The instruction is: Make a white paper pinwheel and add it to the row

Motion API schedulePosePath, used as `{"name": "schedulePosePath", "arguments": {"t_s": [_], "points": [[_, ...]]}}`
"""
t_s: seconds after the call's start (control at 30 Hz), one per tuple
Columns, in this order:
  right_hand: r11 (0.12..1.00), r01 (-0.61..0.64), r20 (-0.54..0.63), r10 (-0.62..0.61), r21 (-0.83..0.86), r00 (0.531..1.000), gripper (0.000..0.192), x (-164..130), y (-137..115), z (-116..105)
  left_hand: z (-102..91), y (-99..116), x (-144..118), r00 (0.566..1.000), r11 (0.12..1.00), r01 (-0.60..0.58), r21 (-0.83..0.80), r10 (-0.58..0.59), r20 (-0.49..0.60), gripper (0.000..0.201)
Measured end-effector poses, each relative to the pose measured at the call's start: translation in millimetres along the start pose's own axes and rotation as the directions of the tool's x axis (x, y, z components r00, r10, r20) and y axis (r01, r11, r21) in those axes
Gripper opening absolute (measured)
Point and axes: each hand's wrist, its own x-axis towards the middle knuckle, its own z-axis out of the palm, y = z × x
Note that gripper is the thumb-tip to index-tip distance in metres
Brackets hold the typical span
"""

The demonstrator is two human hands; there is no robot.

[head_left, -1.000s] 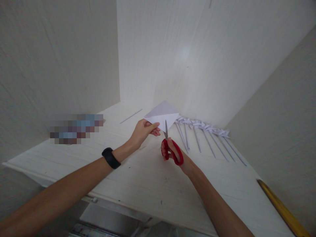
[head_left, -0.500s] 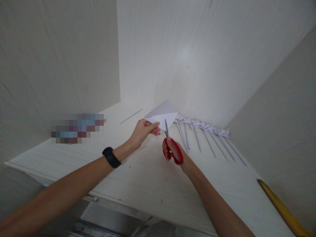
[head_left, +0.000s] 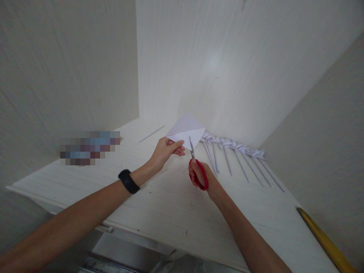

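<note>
Red handles up front: the right hand (head_left: 202, 175) has its fingers through the loops of the scissors (head_left: 196, 167), closed around them, and the blades point up and away, close together, with their tips at the lower edge of the paper (head_left: 186, 131). Just to the left, the left hand (head_left: 165, 151) pinches that folded white sheet at its near left corner, thumb on top, fingers curled under. There's a black band (head_left: 129, 181) on the left wrist. The paper is held up off the worktop (head_left: 159, 204), folded into a triangle, one flap tilted toward the wall. Both hands work over the middle of the pale wood-grain worktop, well in from its near edge.

Out at the near right corner, a yellow stick (head_left: 327, 242) runs off the frame. Further back on the right, a row of white paper pieces with long thin stems (head_left: 239, 155) fans out along the far edge, heads against the wall, stems pointing back toward the near side, lying side by side. Over to the left edge, a blurred patch (head_left: 89, 147) sits on the surface; I can't tell what it is. Toward the far corner, a single thin white strip (head_left: 151, 133) lies alone. No boxes, trays or bowls show on the surface.
</note>
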Motion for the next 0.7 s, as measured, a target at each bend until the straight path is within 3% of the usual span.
{"name": "schedulePosePath", "arguments": {"t_s": [0.33,0.7], "points": [[0.996,-0.016,-0.007,0.015,-0.087,1.0,0.052,-3.1,-10.0,2.0,0.7,-1.5,-1.8,0.999,1.0,0.03,0.0,-0.03,0.043,0.027],[0.996,-0.021,0.12,0.01,0.088,0.993,0.053,-4.4,-14.0,1.7,3.1,-4.3,-5.4,0.991,0.995,0.067,0.077,-0.075,0.112,0.022]]}}
